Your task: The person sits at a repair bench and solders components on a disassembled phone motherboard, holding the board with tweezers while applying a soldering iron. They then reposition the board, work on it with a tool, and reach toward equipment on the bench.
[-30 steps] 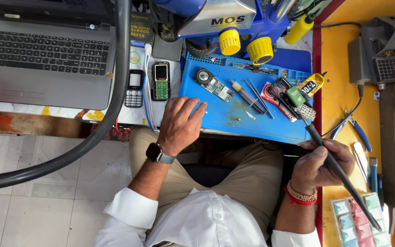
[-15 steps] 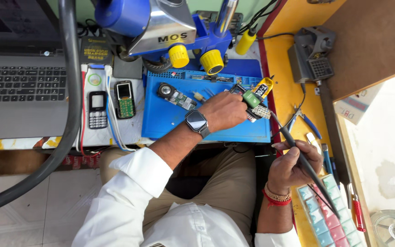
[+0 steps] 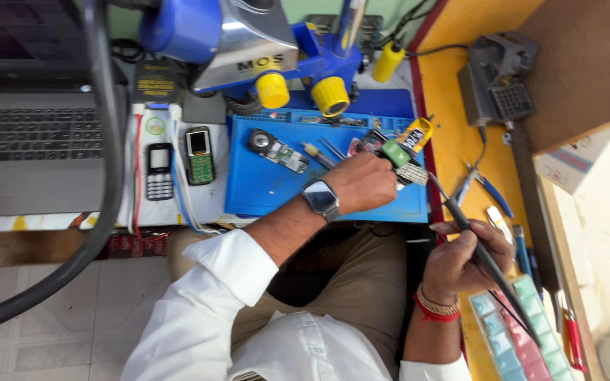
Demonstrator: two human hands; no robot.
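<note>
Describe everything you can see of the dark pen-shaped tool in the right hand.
The soldering iron is a long, slim, black handpiece, plastic by its look, tapering to a thin metal tip near the blue work mat. It lies slanted, tip up and left toward the mat's right edge, tail down and right over a tray of pastel compartments. The right hand grips it mid-shaft like a pen, fingers curled over it. A thin dark cord seems to trail from its rear end. Nothing else visibly touches it.

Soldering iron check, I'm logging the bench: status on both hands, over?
Right hand gripping soldering iron, tip toward blue mat. Left hand reaching across mat to small parts at its right edge. Nothing between.
</note>
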